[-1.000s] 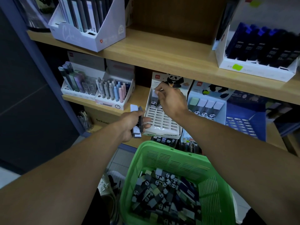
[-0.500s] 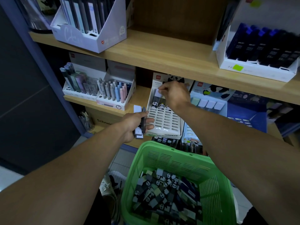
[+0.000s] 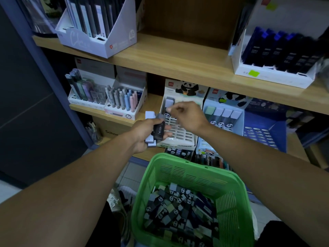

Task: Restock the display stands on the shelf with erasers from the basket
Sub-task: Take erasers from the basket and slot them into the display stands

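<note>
Overhead, an upper shelf [image 3: 178, 56] is seen carrying a white pen box [image 3: 99, 32] at left and a box of dark blue refills [image 3: 277, 56] at right. Below it, on the lower shelf [image 3: 151, 104], two boxes of pastel pens [image 3: 106, 97] are set at left, a white slotted stand [image 3: 179, 131] with a panda header at centre, a second panda stand [image 3: 224, 113] just beside it, and a blue stand [image 3: 263, 129] further right. A green basket [image 3: 192, 168] is shown low in the foreground, between the forearms, heaped with panda-sleeved erasers [image 3: 179, 209]. One eraser [image 3: 170, 102] is already slotted upright at the top left of the white stand; most of its slots are bare, and part of the stand is hidden by both hands. A bundle of erasers [image 3: 154, 129] is gripped in the left hand [image 3: 144, 134], fingers curled round them, in front of the stand's left edge. The right hand [image 3: 188, 116] is held over the stand's upper rows, thumb and forefinger drawn together just beside the slotted eraser; whether anything is pinched there cannot be told.
</note>
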The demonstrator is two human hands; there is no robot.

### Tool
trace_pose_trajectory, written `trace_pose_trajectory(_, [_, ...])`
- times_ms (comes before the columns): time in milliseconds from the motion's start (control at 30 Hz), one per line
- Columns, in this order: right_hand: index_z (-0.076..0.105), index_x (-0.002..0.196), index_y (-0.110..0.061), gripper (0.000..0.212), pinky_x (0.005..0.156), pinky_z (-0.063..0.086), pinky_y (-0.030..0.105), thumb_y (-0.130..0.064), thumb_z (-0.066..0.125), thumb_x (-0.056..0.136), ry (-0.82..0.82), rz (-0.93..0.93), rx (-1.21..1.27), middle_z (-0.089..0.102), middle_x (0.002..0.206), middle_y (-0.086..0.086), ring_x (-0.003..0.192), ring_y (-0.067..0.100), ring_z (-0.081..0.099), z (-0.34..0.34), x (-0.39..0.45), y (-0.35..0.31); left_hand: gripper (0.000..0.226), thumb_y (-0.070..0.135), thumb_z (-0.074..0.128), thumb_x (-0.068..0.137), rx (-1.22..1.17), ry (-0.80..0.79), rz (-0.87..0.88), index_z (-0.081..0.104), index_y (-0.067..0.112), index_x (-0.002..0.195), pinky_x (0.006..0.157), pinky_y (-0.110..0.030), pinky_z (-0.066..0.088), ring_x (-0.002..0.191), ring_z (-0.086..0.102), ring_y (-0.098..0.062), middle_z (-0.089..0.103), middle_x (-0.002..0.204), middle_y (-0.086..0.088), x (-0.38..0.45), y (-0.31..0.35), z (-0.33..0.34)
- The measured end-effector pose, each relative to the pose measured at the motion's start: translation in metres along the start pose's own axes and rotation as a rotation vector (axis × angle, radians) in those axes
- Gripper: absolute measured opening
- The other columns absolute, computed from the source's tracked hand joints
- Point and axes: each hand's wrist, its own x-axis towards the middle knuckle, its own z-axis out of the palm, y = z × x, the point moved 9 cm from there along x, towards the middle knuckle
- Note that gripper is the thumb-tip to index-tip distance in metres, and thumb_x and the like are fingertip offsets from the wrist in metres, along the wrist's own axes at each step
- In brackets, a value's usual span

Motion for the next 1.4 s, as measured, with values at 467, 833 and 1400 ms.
trace_pose_trajectory(467, [0.064, 0.127, -0.013, 0.032, 0.08, 0.056, 0.027, -0.014, 0.065, 0.095, -0.354, 0.388, 0.772, 0.074, 0.101, 0.008, 0.077, 0.013, 0.07, 0.01, -0.036, 0.034, 0.026, 0.036, 0.065, 0.094, 0.132, -0.089, -0.016, 0.067, 0.011, 0.092, 0.043, -0.02, 0.05, 0.051, 0.06, -0.01, 0.07, 0.071, -0.002, -0.009, -0.005, 0.032])
trace_pose_trajectory(833, [0.061, 0.12, -0.017, 0.029, 0.069, 0.056, 0.023, -0.002, 0.061, 0.096, -0.233, 0.309, 0.823, 0.07, 0.103, 0.006, 0.072, 0.01, 0.066, -0.008, -0.029, 0.027, 0.032, 0.042, 0.058, 0.097, 0.037, -0.143, -0.099, 0.069, 0.013, 0.105, 0.035, -0.016, 0.041, 0.052, 0.055, -0.009, 0.066, 0.073, -0.001, -0.008, -0.011, 0.033])
trace_pose_trajectory(1400, [0.063, 0.123, -0.013, 0.034, 0.08, 0.061, 0.029, 0.006, 0.054, 0.097, -0.211, 0.412, 0.887, 0.065, 0.097, 0.007, 0.076, 0.019, 0.068, -0.009, -0.041, 0.04, 0.039, 0.032, 0.087, 0.06, 0.207, -0.028, -0.088, 0.075, 0.016, 0.094, 0.037, -0.017, 0.038, 0.057, 0.049, -0.008, 0.066, 0.08, 0.003, -0.004, -0.02, 0.033])
